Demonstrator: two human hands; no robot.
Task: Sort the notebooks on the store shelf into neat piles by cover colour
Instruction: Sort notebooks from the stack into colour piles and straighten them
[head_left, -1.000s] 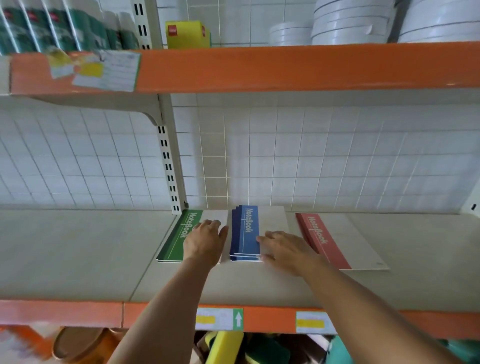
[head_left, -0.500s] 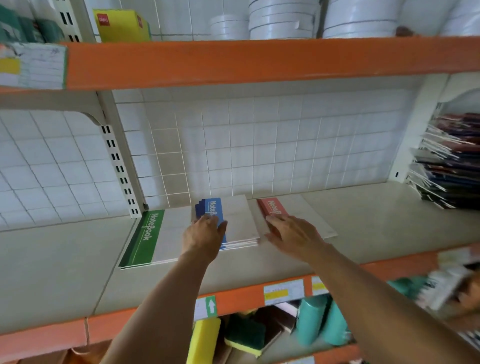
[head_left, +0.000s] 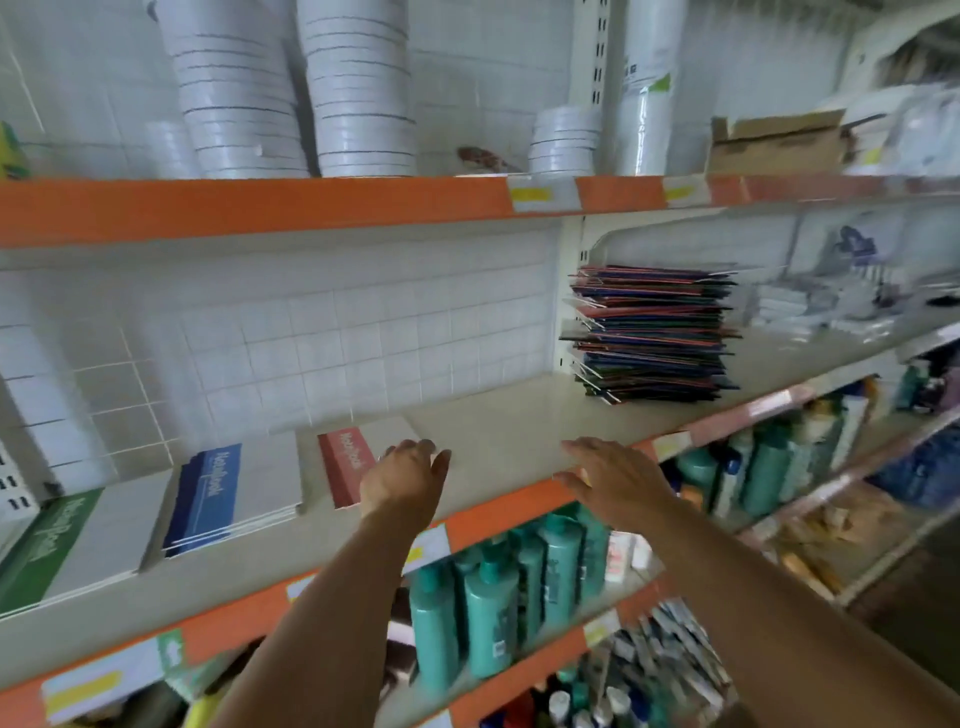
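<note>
While both hands, left hand (head_left: 402, 480) and right hand (head_left: 615, 478), hover spread and empty, three notebook piles lie lengthwise front-to-back on the shelf (head_left: 519, 431): green pile (head_left: 57, 545), blue pile (head_left: 228, 491), red notebook (head_left: 345, 462); one mixed stack (head_left: 654, 335) right.

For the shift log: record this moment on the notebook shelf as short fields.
green pile: green notebooks, far left on the shelf
blue pile: blue notebooks, right of green, edges slightly fanned
red pile: red notebook, right of blue
unsorted stack: mixed notebook stack, tall, ragged, further right, apart from the piles
left hand: left hand, open, over the red notebook's right part
right hand: right hand, open, over the shelf's front edge, holding nothing
</note>
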